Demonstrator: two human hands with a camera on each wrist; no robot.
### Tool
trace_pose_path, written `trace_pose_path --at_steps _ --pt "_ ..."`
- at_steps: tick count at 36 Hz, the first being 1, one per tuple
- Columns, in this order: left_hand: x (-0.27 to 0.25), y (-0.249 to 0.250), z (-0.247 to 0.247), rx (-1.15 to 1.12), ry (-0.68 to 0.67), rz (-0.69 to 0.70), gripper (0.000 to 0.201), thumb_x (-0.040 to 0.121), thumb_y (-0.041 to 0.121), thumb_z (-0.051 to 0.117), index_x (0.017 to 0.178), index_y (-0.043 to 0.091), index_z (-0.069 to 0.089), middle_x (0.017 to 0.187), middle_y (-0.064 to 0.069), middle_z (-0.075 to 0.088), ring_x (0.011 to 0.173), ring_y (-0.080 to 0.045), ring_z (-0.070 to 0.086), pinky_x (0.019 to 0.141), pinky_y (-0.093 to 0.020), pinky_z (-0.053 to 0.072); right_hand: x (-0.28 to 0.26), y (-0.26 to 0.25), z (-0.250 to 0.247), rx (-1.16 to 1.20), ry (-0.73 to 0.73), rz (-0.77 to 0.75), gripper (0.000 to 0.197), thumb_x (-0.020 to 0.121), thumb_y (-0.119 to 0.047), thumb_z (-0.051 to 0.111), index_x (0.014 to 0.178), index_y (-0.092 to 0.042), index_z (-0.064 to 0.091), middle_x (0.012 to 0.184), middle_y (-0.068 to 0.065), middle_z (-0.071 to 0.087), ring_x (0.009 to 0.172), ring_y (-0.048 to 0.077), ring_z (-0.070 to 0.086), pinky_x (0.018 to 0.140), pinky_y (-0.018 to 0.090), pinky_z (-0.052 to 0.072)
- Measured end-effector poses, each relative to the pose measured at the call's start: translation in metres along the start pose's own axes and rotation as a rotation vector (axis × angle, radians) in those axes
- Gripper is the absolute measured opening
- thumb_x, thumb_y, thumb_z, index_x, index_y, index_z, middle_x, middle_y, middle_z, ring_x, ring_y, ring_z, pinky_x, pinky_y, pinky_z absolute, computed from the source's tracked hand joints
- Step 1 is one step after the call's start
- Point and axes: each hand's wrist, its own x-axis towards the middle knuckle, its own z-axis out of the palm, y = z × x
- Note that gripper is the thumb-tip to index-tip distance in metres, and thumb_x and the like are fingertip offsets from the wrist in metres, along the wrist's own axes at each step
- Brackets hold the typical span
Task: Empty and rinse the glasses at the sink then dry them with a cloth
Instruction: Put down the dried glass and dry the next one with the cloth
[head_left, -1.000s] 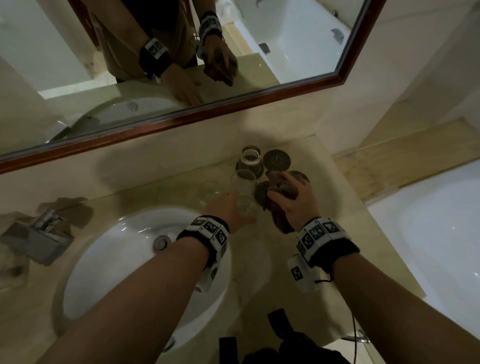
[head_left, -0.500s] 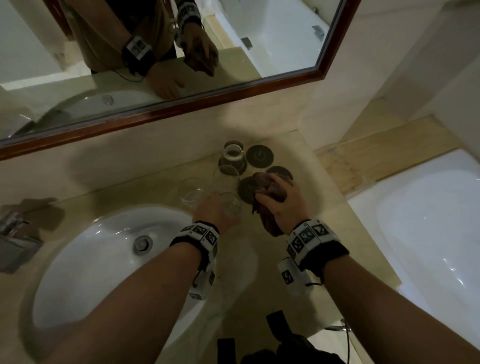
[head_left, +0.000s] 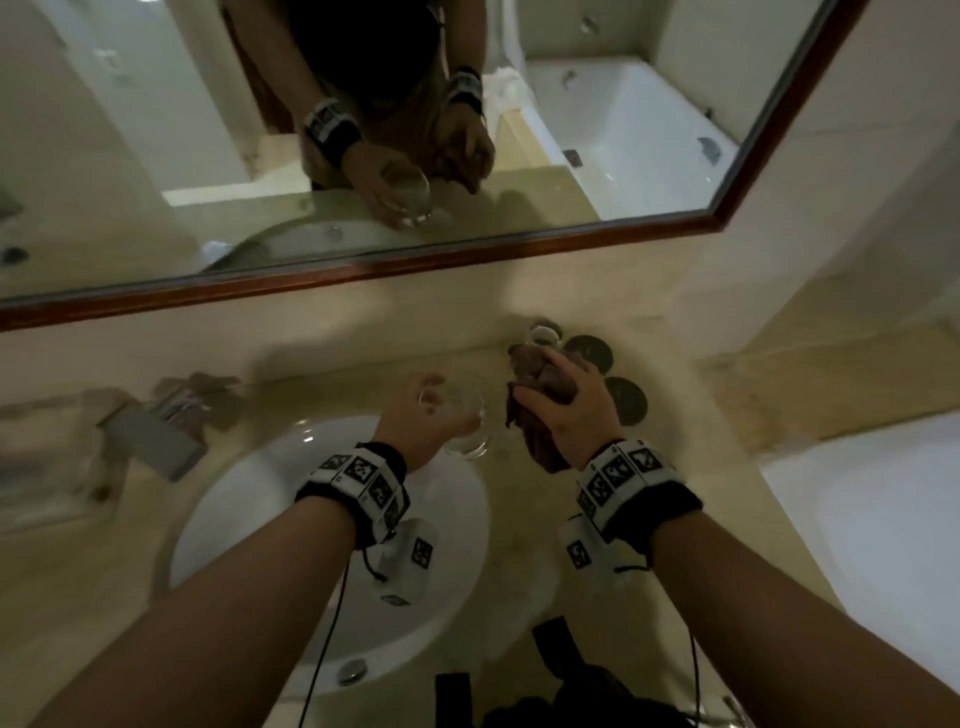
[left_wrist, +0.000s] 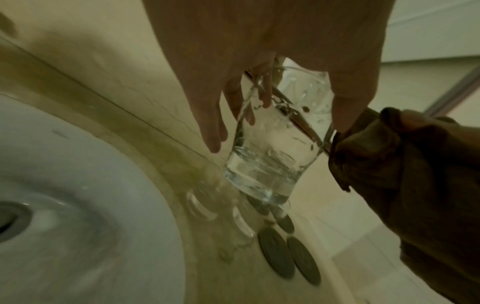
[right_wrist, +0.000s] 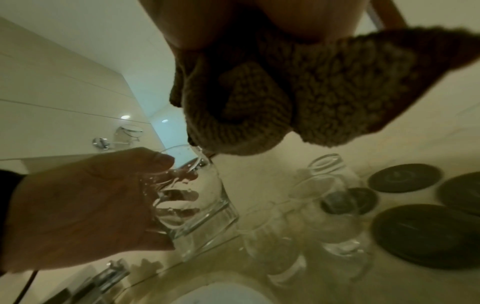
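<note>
A beige counter (head_left: 524, 499) holds a white sink (head_left: 291, 499) below a mirror (head_left: 623, 130), with a tap (head_left: 156, 436) at the sink's far-left edge. The left hand (head_left: 421, 415) is wrapped around a wet glass (left_wrist: 272, 148), fingers and thumb curled about its wall, lifted off the counter beside the sink's far rim. The right hand (head_left: 566, 410) clutches a bunched brown cloth (right_wrist: 272, 102) just beside the glass's rim, perhaps touching it. Other glasses (right_wrist: 324, 209) stand blurred on the counter, next to dark round coasters (right_wrist: 426, 234).
</note>
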Motion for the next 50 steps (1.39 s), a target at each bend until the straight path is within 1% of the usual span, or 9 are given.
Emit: trace_pose_path --at_steps 7,13,21,26,32,36,39,43,50 --pt "-0.035 -0.022 -0.069 -0.194 0.110 -0.073 0.088 0.034 0.056 0.076 0.116 0.029 0.056 0.100 -0.004 0.056 0.088 -0.021 0.059 0.077 -0.036 0.050 -0.005 -0.048 0.055 -0.033 -0.106 -0.087 0.070 0.074 -0.054 0.071 0.136 -0.032 0.048 0.139 0.006 0.046 0.125 0.025 0.045 0.108 0.043 0.037" --pt "-0.059 -0.042 -0.110 -0.283 0.122 -0.148 0.062 0.078 0.028 0.082 0.128 0.031 0.045 0.112 -0.004 0.053 0.104 -0.025 0.057 0.092 -0.046 0.050 -0.016 -0.082 0.096 -0.051 -0.204 -0.156 0.068 0.075 -0.055 0.069 0.137 -0.032 0.048 0.132 0.007 0.049 0.119 0.026 0.049 0.104 0.042 0.041" --pt "-0.075 -0.080 -0.149 -0.319 0.161 -0.180 0.049 0.088 0.035 0.071 0.130 0.021 0.050 0.126 -0.011 0.061 0.085 -0.022 0.068 0.092 -0.047 0.054 -0.030 -0.108 0.133 -0.026 -0.252 -0.160 0.063 0.082 -0.042 0.071 0.139 -0.030 0.046 0.138 0.006 0.047 0.124 0.026 0.047 0.105 0.038 0.040" --pt "-0.076 -0.086 -0.167 -0.203 0.012 -0.258 0.036 0.096 0.041 0.058 0.124 0.020 0.051 0.102 -0.008 0.064 0.076 -0.020 0.062 0.065 -0.030 0.055 -0.035 -0.117 0.150 -0.025 -0.251 -0.170 0.065 0.079 -0.044 0.072 0.138 -0.030 0.048 0.135 0.007 0.051 0.120 0.026 0.051 0.104 0.043 0.042" --pt "-0.066 -0.098 -0.170 -0.242 0.008 -0.474 0.057 0.087 0.069 0.052 0.123 0.025 0.055 0.116 -0.009 0.063 0.082 -0.025 0.056 0.062 -0.029 0.040 -0.041 -0.120 0.154 -0.044 -0.193 -0.238 0.050 0.082 -0.031 0.073 0.128 -0.020 0.057 0.116 0.001 0.054 0.112 0.026 0.051 0.101 0.043 0.042" --pt "-0.058 -0.101 -0.166 -0.381 0.006 -0.536 0.055 0.084 0.073 0.052 0.110 0.025 0.058 0.091 -0.006 0.061 0.073 -0.021 0.052 0.062 -0.028 0.037 -0.040 -0.115 0.152 -0.071 -0.168 -0.176 0.057 0.082 -0.033 0.073 0.134 -0.021 0.053 0.125 0.004 0.050 0.109 0.017 0.048 0.100 0.030 0.037" --pt "-0.055 -0.101 -0.163 -0.497 -0.009 -0.511 0.048 0.090 0.068 0.048 0.093 0.021 0.059 0.083 -0.007 0.061 0.079 -0.024 0.054 0.073 -0.032 0.038 -0.041 -0.112 0.152 0.007 -0.183 -0.112 0.056 0.080 -0.033 0.074 0.132 -0.021 0.056 0.122 0.004 0.057 0.107 0.017 0.055 0.098 0.033 0.044" --pt "-0.052 -0.097 -0.162 -0.703 -0.077 -0.436 0.054 0.091 0.051 0.058 0.128 0.012 0.056 0.085 -0.009 0.066 0.069 -0.026 0.061 0.073 -0.033 0.048 -0.047 -0.116 0.157 0.146 -0.319 -0.011 0.051 0.084 -0.026 0.072 0.132 -0.018 0.055 0.113 0.002 0.064 0.097 0.013 0.062 0.076 0.018 0.047" --pt "-0.061 -0.084 -0.150 -0.759 -0.042 -0.265 0.059 0.087 0.068 0.053 0.123 0.022 0.061 0.116 -0.012 0.069 0.102 -0.034 0.067 0.088 -0.050 0.054 -0.059 -0.124 0.182 0.345 -0.371 0.040 0.055 0.083 -0.018 0.073 0.134 -0.015 0.053 0.118 0.007 0.066 0.106 0.019 0.064 0.092 0.030 0.051"
